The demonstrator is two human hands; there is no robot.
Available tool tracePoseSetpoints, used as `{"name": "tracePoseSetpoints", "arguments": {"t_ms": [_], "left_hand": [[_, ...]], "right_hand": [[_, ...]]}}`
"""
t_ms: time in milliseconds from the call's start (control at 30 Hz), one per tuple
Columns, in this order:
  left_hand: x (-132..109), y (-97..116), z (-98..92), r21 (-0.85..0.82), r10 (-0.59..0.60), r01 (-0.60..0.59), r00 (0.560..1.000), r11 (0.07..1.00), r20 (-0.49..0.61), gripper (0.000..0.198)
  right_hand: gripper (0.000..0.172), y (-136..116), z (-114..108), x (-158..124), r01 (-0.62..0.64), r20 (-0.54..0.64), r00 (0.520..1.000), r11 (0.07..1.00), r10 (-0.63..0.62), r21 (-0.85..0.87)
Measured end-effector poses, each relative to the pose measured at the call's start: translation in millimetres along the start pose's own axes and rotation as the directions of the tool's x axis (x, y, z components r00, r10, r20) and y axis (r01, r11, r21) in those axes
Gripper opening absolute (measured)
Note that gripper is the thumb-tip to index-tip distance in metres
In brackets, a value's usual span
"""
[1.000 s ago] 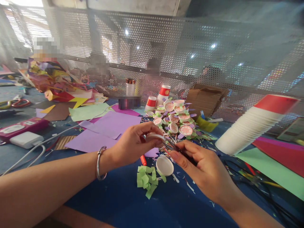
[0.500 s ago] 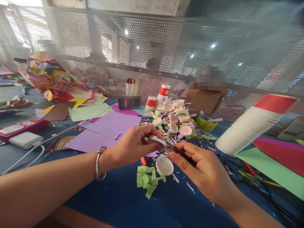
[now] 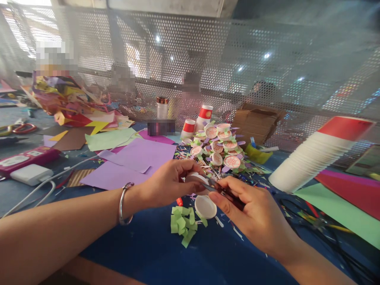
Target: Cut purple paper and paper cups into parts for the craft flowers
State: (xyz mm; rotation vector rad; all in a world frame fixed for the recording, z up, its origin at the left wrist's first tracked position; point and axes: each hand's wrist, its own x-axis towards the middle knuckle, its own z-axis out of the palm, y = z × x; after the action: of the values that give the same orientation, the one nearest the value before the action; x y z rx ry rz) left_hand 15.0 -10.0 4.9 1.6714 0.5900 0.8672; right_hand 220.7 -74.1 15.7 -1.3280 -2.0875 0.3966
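Observation:
My left hand point(image 3: 168, 183) pinches a white paper cup base point(image 3: 194, 179) between thumb and fingers. In my right hand point(image 3: 252, 208) are dark-handled scissors point(image 3: 210, 184), their metal blades reaching to the cup base's edge; the fingers partly hide the handles. Below the hands lies another round white cup base point(image 3: 206, 207), hollow side up. Beside it is a small heap of light green paper strips point(image 3: 182, 226), with an orange-red pen-like tip point(image 3: 179, 202) just behind. Past the hands rises a pile of cup bases with printed red patterns point(image 3: 218, 147) and coloured paper tabs.
A tall stack of paper cups point(image 3: 314, 154) leans at right, near coloured sheets point(image 3: 350, 198) and dark cables point(image 3: 329, 241). Purple paper point(image 3: 127, 160), a white charger point(image 3: 31, 174) and its cord lie left. Behind stand a jar point(image 3: 162, 109), a cardboard box point(image 3: 257, 122) and a perforated screen point(image 3: 178, 51).
The scissor blades look further apart at the cup base's rim, and the base has tilted slightly in my left hand. Both hands stay in nearly the same place.

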Motion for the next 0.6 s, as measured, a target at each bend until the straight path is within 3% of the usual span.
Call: {"name": "tracePoseSetpoints", "arguments": {"t_ms": [167, 600], "left_hand": [[-0.2, 1.2, 2.1, -0.084, -0.015, 0.015, 1.000, 0.996, 0.003, 0.014], [-1.2, 2.0, 3.0, -0.055, -0.044, 0.047, 0.997, 0.997, 0.057, 0.014]], "right_hand": [[0.025, -2.8, 0.3, 1.5, 0.012, -0.016, 1.000, 1.000, -0.013, -0.018], [0.031, -3.7, 2.1, 0.5, 0.057, -0.003, 0.998, 0.998, -0.057, 0.005]]}}
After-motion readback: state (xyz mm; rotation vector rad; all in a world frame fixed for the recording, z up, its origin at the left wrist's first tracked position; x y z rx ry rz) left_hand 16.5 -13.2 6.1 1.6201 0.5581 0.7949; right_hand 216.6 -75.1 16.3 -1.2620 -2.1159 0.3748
